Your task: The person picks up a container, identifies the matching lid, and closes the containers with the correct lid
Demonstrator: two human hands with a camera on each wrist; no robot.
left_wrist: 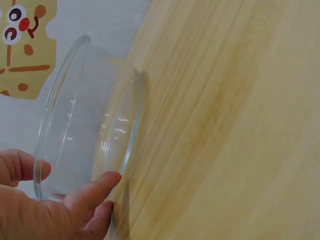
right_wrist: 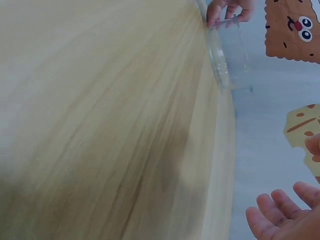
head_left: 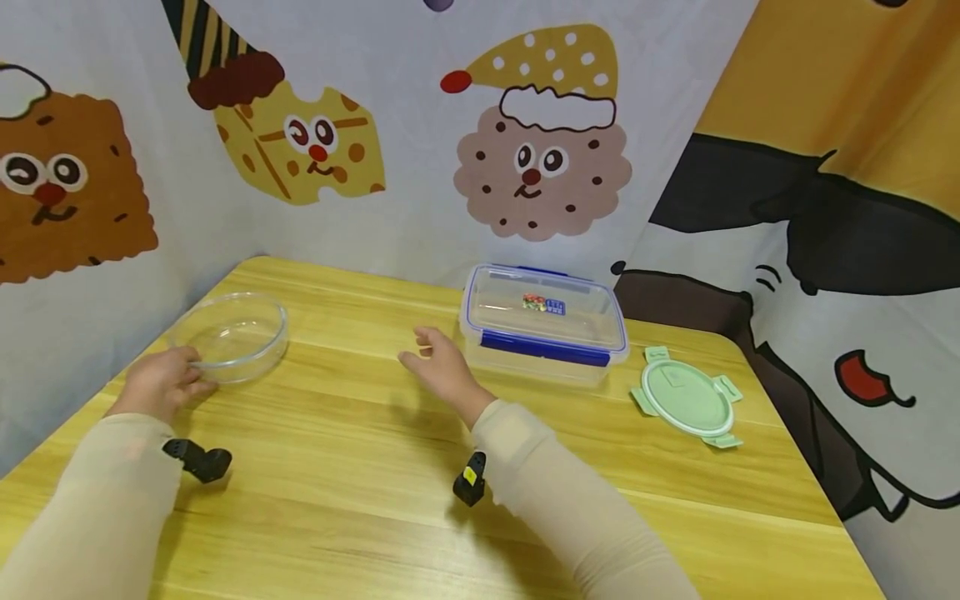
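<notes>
At the left of the table stands a round clear glass bowl (head_left: 247, 362), upright and with nothing in it. My left hand (head_left: 159, 385) grips its near left side; in the left wrist view, a fingertip reaches over the rim of the glass bowl (left_wrist: 75, 125) while other fingers lie along the outer wall near the base. My right hand (head_left: 442, 371) is over the middle of the table, fingers loosely bent and holding nothing. In the right wrist view the fingers (right_wrist: 272, 210) are spread apart, well away from the bowl.
A clear rectangular food box (head_left: 540, 321) with blue side clips stands at the back, right of my right hand. Farther right lies a round pale green lid (head_left: 686, 396) with flaps folded out. A printed cloth (head_left: 420, 225) hangs behind the wooden table (head_left: 337, 500).
</notes>
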